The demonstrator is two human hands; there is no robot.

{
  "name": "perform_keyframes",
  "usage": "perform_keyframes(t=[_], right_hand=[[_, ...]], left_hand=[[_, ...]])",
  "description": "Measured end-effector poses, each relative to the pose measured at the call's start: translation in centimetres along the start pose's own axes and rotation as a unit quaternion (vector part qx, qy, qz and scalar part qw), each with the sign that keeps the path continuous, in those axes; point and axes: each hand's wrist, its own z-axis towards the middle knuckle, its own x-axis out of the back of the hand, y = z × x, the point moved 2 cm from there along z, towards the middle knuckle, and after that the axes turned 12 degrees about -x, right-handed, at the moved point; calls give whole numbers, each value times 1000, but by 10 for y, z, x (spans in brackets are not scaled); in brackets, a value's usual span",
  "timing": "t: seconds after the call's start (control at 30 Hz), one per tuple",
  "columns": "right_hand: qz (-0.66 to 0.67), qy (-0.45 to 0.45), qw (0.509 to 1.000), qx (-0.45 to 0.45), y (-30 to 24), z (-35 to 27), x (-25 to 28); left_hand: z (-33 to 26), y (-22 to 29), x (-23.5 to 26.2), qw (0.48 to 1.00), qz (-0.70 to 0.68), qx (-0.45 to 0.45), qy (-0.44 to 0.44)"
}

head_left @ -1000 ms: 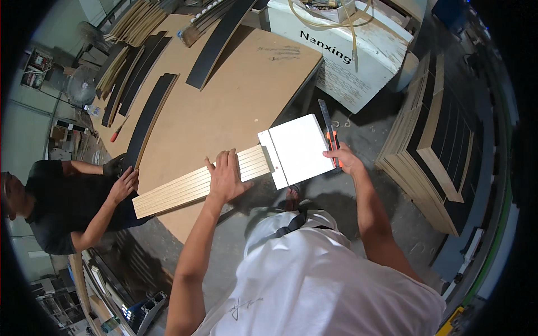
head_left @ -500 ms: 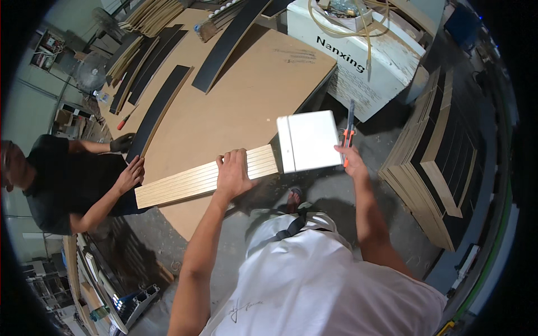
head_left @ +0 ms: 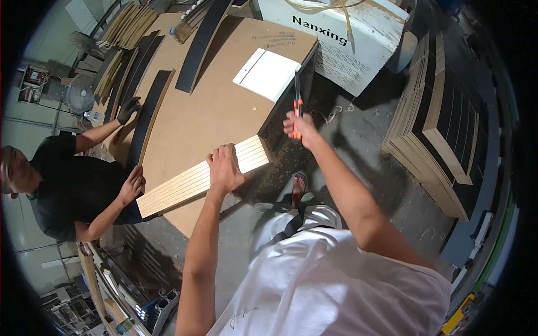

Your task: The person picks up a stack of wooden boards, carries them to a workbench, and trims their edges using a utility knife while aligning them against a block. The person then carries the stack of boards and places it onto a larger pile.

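My left hand (head_left: 225, 171) grips a bundle of pale wooden strips (head_left: 190, 187) lying side by side across the near edge of the table, fingers over its far side and thumb at its near side. Beyond the table's right edge, my right hand (head_left: 301, 130) is closed around an orange utility knife (head_left: 297, 106), its long dark blade pointing away from me. A white square panel (head_left: 269, 74) lies flat on the tabletop, just beyond the blade, with a thin line along one side.
A co-worker (head_left: 78, 179) stands at the left, hands by a curved black strip (head_left: 152, 112) on the brown table (head_left: 213, 123). More curved strips (head_left: 202, 45) lie farther back. A white machine housing (head_left: 342, 45) stands behind; stacked curved boards (head_left: 431, 123) stand at right.
The white panel has gone from my right hand onto the table. My right hand has moved left with the knife. The co-worker's gloved hand has lifted off the black strip.
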Motion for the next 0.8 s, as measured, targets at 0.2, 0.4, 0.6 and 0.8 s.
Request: perform_keyframes(t=[0.2, 0.4, 0.6, 0.8], right_hand=[[-9, 85, 992, -97, 116, -5, 45], [25, 122, 980, -155, 137, -20, 2], [52, 51, 987, -143, 136, -7, -28], [98, 66, 986, -116, 123, -16, -54]], left_hand=[[-7, 15, -7, 999, -15, -26, -23], [-11, 12, -14, 999, 6, -28, -25], [-7, 14, -18, 999, 7, -43, -16], [-8, 12, -16, 998, 2, -54, -12]])
